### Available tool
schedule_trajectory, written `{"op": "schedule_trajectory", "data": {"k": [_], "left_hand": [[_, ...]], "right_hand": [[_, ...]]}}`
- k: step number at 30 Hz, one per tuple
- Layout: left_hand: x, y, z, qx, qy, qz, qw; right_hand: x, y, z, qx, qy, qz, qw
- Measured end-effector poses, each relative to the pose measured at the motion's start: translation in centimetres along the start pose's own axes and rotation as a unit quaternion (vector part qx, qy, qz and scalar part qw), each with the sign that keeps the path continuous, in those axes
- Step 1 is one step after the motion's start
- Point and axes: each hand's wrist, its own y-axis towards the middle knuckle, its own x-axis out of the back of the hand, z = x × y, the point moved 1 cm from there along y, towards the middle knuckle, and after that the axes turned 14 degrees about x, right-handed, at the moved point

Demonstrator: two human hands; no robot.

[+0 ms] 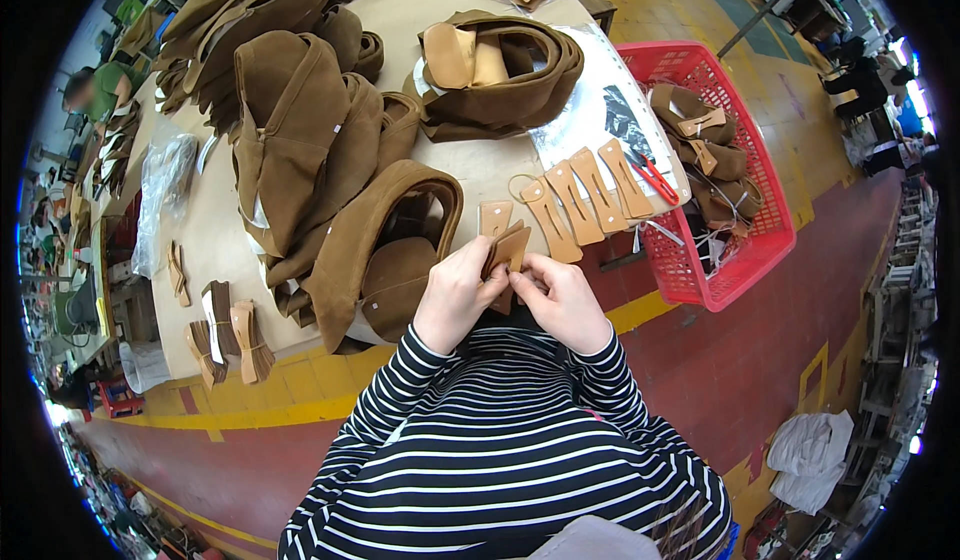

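At the table's near edge my left hand (455, 295) grips a few tan leather pieces (508, 244) that stand upright between its fingers. My right hand (562, 302) meets it from the other side, its thumb and fingers pinched on the lower end of the same leather pieces. Just beyond my hands another tan leather piece (494, 217) lies on the table. To its right several slotted leather tabs (572, 200) are laid out side by side, with a thin tan ring (521, 189) next to them. My fingertips partly hide what they pinch.
Folded brown suede pieces (290, 110) are heaped on the left, and a brown suede roll (500, 80) sits farther back. Red-handled cutters (655, 178) lie at the table's right corner. A red plastic basket (742, 260) holds brown pieces. Bundled leather strips (250, 340) rest at the near left.
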Motion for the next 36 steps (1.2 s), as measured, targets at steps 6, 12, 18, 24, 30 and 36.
{"op": "schedule_trajectory", "data": {"k": [6,12,18,24,30,36], "left_hand": [[0.3,-0.5,-1.0,0.003,-0.073,0.009,0.997],[0.9,-0.6,-0.9,0.163,-0.336,0.142,0.917],[0.3,-1.1,-0.5,0.151,-0.429,0.135,0.880],[0.7,-1.6,-0.8,0.049,-0.286,-0.062,0.955],[2.8,-0.7,-1.3,-0.005,-0.083,-0.178,0.980],[6.0,-0.7,-0.6,0.042,-0.009,-0.139,0.989]], "right_hand": [[0.2,-0.1,-0.6,0.000,-0.006,-0.034,0.999],[0.1,0.0,-0.8,-0.024,0.104,-0.074,0.992],[-0.1,0.2,-0.2,-0.010,0.194,-0.083,0.977],[-0.9,-0.2,1.1,0.046,0.072,-0.074,0.994],[-0.9,0.6,0.6,0.022,0.176,-0.146,0.973],[-0.1,0.6,-0.6,-0.024,0.220,-0.132,0.966]]}}
